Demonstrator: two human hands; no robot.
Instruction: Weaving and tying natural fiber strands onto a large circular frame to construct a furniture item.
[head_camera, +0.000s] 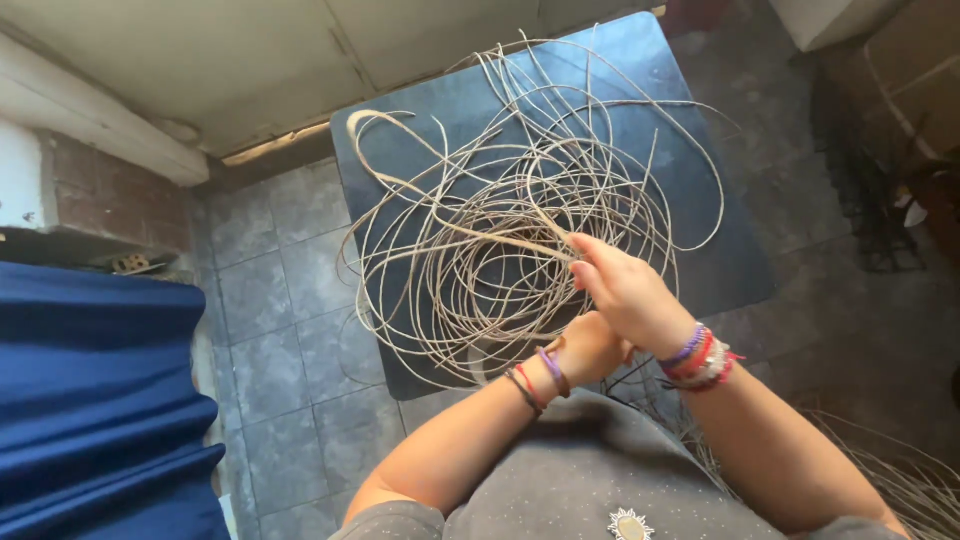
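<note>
Strands of the tangled reed coil (500, 220) on the dark table (720, 250) are pinched by the right hand (625, 290) and gripped by the left hand (590, 345) beneath, with most loops left unsorted.

brown cardboard box (915, 75), upper right.

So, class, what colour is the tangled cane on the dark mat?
Pale tan cane, seen best in the head view.

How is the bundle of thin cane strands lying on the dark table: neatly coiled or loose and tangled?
Loose and tangled. The cane strands sprawl in overlapping loops across the dark table, ends sticking out, while the right hand pinches one strand.
</note>
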